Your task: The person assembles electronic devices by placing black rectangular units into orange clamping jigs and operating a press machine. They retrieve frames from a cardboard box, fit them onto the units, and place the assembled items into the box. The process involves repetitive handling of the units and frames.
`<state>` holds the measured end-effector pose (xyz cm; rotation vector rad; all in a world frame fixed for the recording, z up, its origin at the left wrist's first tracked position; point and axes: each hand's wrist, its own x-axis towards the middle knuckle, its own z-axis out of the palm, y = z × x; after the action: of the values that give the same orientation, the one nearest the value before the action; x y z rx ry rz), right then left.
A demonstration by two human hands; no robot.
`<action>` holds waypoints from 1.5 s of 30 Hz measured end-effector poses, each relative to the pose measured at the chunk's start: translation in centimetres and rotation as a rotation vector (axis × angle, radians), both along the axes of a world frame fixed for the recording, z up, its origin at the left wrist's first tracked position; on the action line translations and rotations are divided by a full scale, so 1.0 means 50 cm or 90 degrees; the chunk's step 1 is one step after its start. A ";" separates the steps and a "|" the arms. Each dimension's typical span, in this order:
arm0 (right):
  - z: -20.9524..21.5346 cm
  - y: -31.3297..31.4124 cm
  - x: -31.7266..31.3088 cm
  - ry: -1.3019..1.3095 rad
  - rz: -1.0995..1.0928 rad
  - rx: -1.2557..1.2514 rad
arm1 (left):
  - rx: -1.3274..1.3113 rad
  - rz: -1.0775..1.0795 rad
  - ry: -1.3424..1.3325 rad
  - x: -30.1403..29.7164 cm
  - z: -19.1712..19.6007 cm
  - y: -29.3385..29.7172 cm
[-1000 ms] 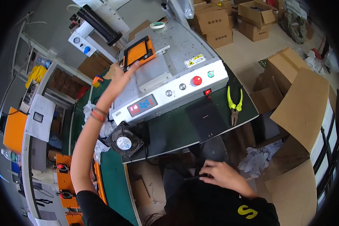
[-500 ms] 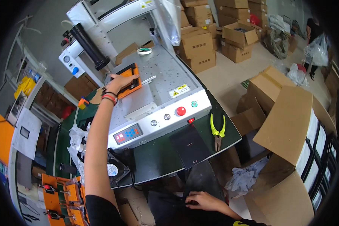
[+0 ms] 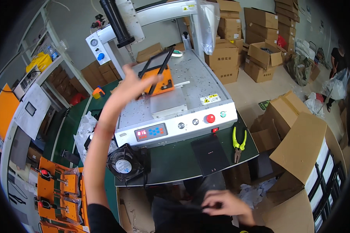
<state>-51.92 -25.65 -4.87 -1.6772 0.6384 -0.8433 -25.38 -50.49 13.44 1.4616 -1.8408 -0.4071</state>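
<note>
A thin black rectangular frame (image 3: pixel 168 59) stands tilted above the orange fixture (image 3: pixel 162 82) on the machine's bed. My left hand (image 3: pixel 138 84), blurred by motion, reaches across the frame's near end and grips it between thumb and fingers; the exact contact is hidden. The black dispensing barrel (image 3: pixel 116 21) hangs behind, its tip close to the frame. Low in front of my body, my right hand (image 3: pixel 227 204) has its fingers curled together; whatever may be in them cannot be made out.
The machine's front panel (image 3: pixel 171 130) carries buttons and a lit display. Yellow-handled pliers (image 3: pixel 238 144), a black flat sheet (image 3: pixel 210 154) and a small fan (image 3: pixel 124 163) lie before it. Open cartons (image 3: pixel 299 143) stand at right, orange fixtures (image 3: pixel 62 190) at lower left. A person (image 3: pixel 337 62) stands far right.
The black frame has come up out of the orange fixture and tilted, with my left hand on it. My right hand has risen a little and shifted right. The view has turned slightly.
</note>
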 end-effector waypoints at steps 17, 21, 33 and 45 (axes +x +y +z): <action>0.171 -0.504 0.265 0.357 -0.413 -0.908 | -0.445 0.397 0.352 0.259 -0.301 0.712; 0.166 -0.502 0.264 0.400 -0.434 -0.859 | -0.371 0.397 0.368 0.258 -0.309 0.702; 0.158 -0.524 0.252 0.462 -0.428 -0.704 | -0.288 0.351 0.360 0.195 -0.313 0.642; 0.199 -0.521 0.278 0.428 -0.419 -0.769 | -0.228 0.359 0.425 0.177 -0.312 0.628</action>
<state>-38.04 -51.69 5.07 -2.9837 1.3436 -1.2527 -16.50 -19.09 -2.17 1.3078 -0.8752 -0.2231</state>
